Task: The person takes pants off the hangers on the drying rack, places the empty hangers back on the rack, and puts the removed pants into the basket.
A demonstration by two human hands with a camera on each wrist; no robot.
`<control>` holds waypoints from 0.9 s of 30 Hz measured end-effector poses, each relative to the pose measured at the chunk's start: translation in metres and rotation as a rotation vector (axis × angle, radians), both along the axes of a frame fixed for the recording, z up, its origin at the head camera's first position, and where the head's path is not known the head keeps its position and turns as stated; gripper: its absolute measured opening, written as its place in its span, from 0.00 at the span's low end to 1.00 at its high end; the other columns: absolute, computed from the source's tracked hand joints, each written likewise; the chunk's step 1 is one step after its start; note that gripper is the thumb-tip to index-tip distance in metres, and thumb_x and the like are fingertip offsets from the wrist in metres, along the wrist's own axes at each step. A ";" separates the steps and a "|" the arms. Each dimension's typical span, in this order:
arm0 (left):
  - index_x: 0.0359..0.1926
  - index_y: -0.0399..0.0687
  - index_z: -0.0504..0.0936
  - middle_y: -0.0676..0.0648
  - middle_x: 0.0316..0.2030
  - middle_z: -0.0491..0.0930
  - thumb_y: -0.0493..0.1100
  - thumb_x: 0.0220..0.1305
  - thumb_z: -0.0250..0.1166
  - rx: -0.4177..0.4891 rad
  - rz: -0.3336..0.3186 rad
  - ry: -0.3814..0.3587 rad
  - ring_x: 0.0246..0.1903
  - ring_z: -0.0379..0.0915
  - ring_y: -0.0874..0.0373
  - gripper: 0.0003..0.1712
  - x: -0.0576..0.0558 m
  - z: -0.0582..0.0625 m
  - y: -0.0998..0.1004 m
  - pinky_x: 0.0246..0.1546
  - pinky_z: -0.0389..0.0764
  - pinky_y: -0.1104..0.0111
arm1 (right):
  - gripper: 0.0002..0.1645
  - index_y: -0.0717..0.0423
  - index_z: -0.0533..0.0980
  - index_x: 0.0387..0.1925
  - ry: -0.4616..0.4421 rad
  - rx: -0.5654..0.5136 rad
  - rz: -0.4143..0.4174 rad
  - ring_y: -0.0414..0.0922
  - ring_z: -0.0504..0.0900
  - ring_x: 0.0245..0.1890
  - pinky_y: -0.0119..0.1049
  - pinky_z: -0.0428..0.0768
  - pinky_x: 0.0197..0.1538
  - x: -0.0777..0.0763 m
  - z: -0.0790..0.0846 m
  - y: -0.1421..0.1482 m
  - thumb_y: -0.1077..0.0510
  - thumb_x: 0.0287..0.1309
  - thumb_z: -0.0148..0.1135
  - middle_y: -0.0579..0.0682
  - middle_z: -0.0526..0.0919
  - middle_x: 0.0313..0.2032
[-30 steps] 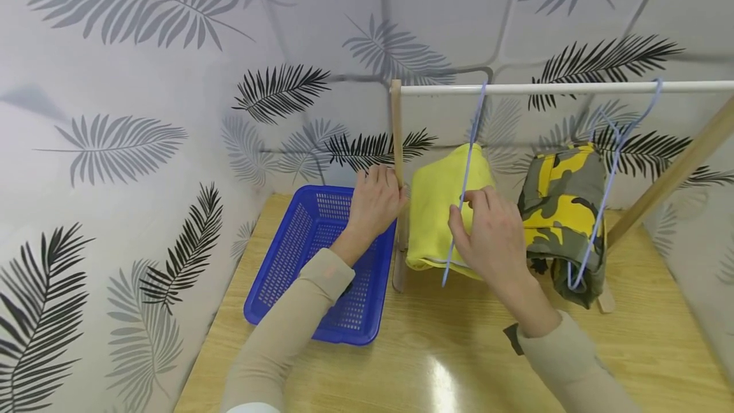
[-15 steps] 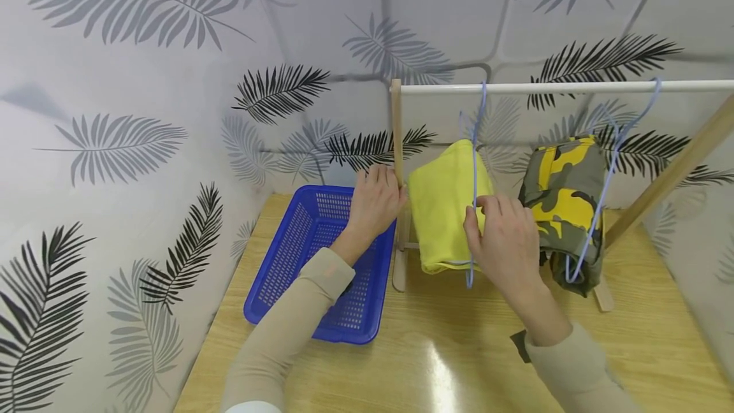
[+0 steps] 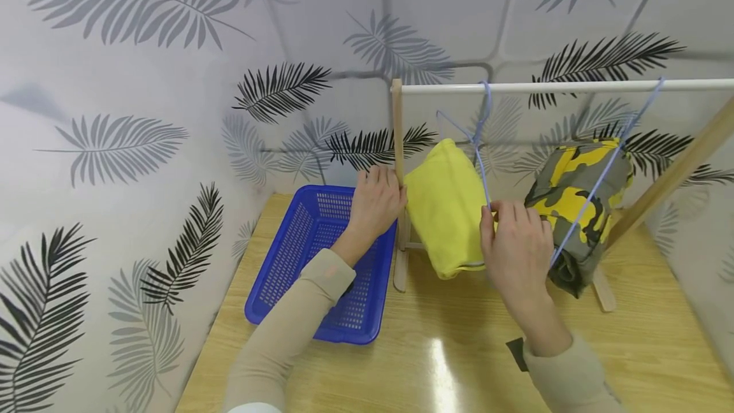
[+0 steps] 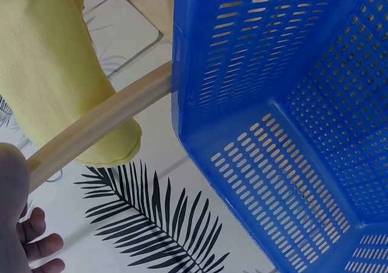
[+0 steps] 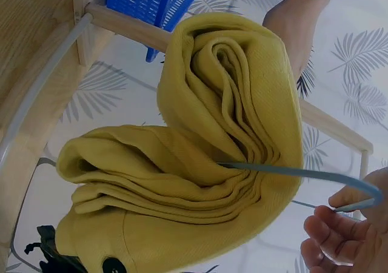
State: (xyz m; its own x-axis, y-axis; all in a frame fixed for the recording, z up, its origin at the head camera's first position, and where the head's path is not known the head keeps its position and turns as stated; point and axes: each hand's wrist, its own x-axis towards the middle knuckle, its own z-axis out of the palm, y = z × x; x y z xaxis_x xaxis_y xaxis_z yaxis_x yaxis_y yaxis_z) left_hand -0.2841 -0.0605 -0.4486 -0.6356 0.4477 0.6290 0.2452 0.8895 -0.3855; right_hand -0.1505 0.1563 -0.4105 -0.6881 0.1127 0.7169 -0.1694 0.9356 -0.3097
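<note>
My left hand (image 3: 375,199) grips the wooden post (image 3: 398,132) at the left end of a small clothes rack. Between thumb and fingers, my right hand (image 3: 518,247) pinches the near end of a blue clothes hanger (image 3: 482,171), whose hook sits on the white rail (image 3: 550,87). Over this hanger hangs a folded yellow garment (image 3: 447,202); its layers and a dark button (image 5: 113,265) show in the right wrist view. To its right, a folded camouflage garment (image 3: 579,190) in grey, yellow and black hangs from a second blue hanger (image 3: 602,174).
A blue perforated plastic basket (image 3: 373,317) stands on the wooden table (image 3: 401,375), left of the rack and under my left forearm. The rack's slanting right leg (image 3: 665,177) rises beside the camouflage garment. A leaf-patterned wall covering (image 3: 189,139) closes off the back and sides.
My right hand has moved right, turning the hanger so its far arm now shows to the left. The yellow garment has swung round with it. The camouflage garment has turned too; my left hand stays put.
</note>
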 end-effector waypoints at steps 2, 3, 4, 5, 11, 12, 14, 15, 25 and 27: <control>0.34 0.47 0.77 0.49 0.32 0.80 0.58 0.76 0.61 -0.006 0.004 -0.013 0.34 0.72 0.53 0.20 0.001 0.001 0.000 0.36 0.72 0.63 | 0.16 0.66 0.80 0.38 0.015 0.001 -0.004 0.65 0.81 0.30 0.55 0.74 0.33 -0.001 -0.002 0.001 0.55 0.76 0.60 0.63 0.86 0.33; 0.34 0.47 0.77 0.49 0.32 0.80 0.58 0.76 0.60 -0.007 0.004 -0.015 0.34 0.72 0.53 0.20 0.001 0.001 0.000 0.36 0.72 0.63 | 0.17 0.66 0.80 0.38 0.025 -0.001 -0.005 0.65 0.81 0.30 0.55 0.74 0.33 -0.002 -0.003 0.001 0.55 0.76 0.59 0.63 0.86 0.33; 0.34 0.47 0.77 0.48 0.33 0.80 0.58 0.76 0.60 -0.007 0.003 -0.018 0.34 0.72 0.53 0.20 0.001 0.002 0.000 0.36 0.72 0.63 | 0.17 0.66 0.80 0.38 0.037 0.000 -0.008 0.65 0.81 0.30 0.55 0.74 0.32 -0.002 -0.004 0.001 0.54 0.76 0.59 0.64 0.85 0.33; 0.34 0.47 0.77 0.48 0.33 0.81 0.58 0.76 0.60 -0.007 0.002 -0.018 0.34 0.72 0.53 0.20 0.001 0.002 0.000 0.36 0.72 0.63 | 0.17 0.67 0.79 0.37 0.049 0.000 -0.010 0.65 0.81 0.30 0.55 0.74 0.32 -0.003 -0.005 0.001 0.54 0.77 0.58 0.64 0.85 0.32; 0.34 0.46 0.78 0.48 0.34 0.83 0.57 0.76 0.61 0.001 -0.008 -0.009 0.35 0.74 0.53 0.20 0.000 0.001 0.000 0.36 0.72 0.63 | 0.19 0.67 0.80 0.35 0.140 0.000 -0.036 0.65 0.80 0.28 0.55 0.73 0.30 -0.008 -0.013 0.002 0.55 0.77 0.56 0.64 0.84 0.28; 0.35 0.46 0.78 0.48 0.35 0.83 0.58 0.76 0.61 0.002 -0.009 -0.010 0.35 0.74 0.53 0.20 0.000 0.001 0.000 0.36 0.73 0.63 | 0.19 0.67 0.80 0.34 0.145 0.006 -0.043 0.65 0.80 0.28 0.55 0.73 0.29 -0.009 -0.015 0.003 0.54 0.77 0.56 0.64 0.84 0.28; 0.36 0.45 0.79 0.47 0.36 0.84 0.58 0.76 0.61 0.003 -0.011 -0.019 0.36 0.75 0.53 0.20 0.001 0.001 0.000 0.36 0.73 0.63 | 0.20 0.67 0.79 0.34 0.147 0.011 -0.051 0.65 0.80 0.27 0.54 0.73 0.29 -0.010 -0.017 0.004 0.54 0.77 0.56 0.65 0.84 0.28; 0.36 0.45 0.79 0.47 0.37 0.85 0.58 0.76 0.61 0.002 -0.011 -0.024 0.36 0.75 0.53 0.20 0.000 0.001 0.000 0.36 0.73 0.63 | 0.20 0.67 0.79 0.33 0.146 0.013 -0.055 0.65 0.79 0.27 0.54 0.73 0.29 -0.010 -0.018 0.004 0.54 0.77 0.56 0.64 0.84 0.28; 0.40 0.44 0.81 0.46 0.42 0.87 0.58 0.78 0.57 -0.016 0.001 -0.049 0.40 0.77 0.52 0.22 0.001 0.002 -0.002 0.39 0.75 0.62 | 0.21 0.67 0.77 0.28 0.200 0.005 -0.089 0.62 0.77 0.22 0.53 0.73 0.26 -0.015 -0.027 0.006 0.55 0.75 0.55 0.63 0.82 0.23; 0.40 0.44 0.81 0.46 0.43 0.87 0.58 0.78 0.57 -0.013 -0.001 -0.051 0.41 0.77 0.52 0.22 0.001 0.002 -0.002 0.39 0.75 0.62 | 0.21 0.67 0.78 0.28 0.212 0.000 -0.094 0.61 0.77 0.21 0.52 0.72 0.25 -0.016 -0.029 0.006 0.54 0.74 0.56 0.62 0.83 0.23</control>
State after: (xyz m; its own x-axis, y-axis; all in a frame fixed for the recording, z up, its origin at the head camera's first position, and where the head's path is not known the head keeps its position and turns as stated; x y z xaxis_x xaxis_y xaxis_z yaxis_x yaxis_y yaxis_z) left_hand -0.2832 -0.0621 -0.4467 -0.6663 0.4565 0.5897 0.2661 0.8842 -0.3838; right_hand -0.1665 0.1624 -0.4392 -0.5088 0.1690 0.8441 -0.1424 0.9505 -0.2761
